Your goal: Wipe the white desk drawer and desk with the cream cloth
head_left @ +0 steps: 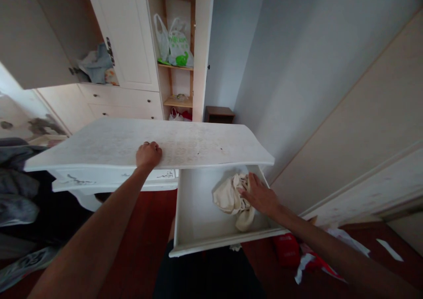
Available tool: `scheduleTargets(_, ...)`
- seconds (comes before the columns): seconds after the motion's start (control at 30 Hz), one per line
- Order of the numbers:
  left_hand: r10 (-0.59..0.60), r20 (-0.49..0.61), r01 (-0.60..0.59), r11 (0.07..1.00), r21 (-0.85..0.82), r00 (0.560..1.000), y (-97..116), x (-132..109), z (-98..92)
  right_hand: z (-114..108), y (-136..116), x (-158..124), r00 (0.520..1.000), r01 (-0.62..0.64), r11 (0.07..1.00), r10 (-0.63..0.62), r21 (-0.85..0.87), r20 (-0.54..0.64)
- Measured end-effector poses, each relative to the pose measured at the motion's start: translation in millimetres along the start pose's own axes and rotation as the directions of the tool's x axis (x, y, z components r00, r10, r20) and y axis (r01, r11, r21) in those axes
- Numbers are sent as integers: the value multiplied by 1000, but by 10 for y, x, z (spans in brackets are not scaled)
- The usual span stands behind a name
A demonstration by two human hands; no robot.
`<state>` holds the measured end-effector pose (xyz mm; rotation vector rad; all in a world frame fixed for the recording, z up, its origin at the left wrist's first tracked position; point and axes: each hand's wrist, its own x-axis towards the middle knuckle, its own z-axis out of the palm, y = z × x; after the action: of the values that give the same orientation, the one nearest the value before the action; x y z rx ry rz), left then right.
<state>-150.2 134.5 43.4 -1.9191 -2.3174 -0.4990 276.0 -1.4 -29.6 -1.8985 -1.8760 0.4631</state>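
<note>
My left hand (pixel 148 154) rests on the white tabletop (pixel 194 136) with its fingers curled into a fist; nothing shows in it. Below the top's right part, a white drawer (pixel 194 211) is pulled out towards me. In the drawer's right half lies a crumpled cream cloth (pixel 228 195). My right hand (pixel 261 195) reaches in from the right, fingers bent onto the cloth's bunched right side and gripping it. Part of the cloth and my fingertips are hidden in the folds.
Beyond the table stands a white wardrobe (pixel 127 39) with open doors, holding plastic bags (pixel 180 46) and clothes (pixel 99 63). A wall (pixel 297 70) runs close on the right. A red box (pixel 287 249) and torn wrapping lie on the floor. Grey clothing (pixel 16 197) hangs at the left.
</note>
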Motion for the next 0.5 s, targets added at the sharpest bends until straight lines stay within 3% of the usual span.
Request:
scheduleTargets(0.1,0,-4,0,1000,-4,1000,-5,3,8,80,-163,-21,997,28,988,-17,-151,76)
scheduleTargets(0.2,-5,-8,5,1000,-11,1000,-12,6,18,344,-308,11,973,-62,979,103,-197,207)
scheduleTargets(0.27,-5,-10,5,1000,-19,1000,-20,11,29,511,-362,58,968,-89,967,141,-240,209)
scheduleTargets(0.37,3,-28,-3,1000,-21,1000,-35,23,54,598,-306,156,989,-70,969,98,-237,107)
scheduleTargets(0.5,4,-37,-4,1000,-8,999,-47,37,84,458,34,312,990,-13,1000,10,-17,-142)
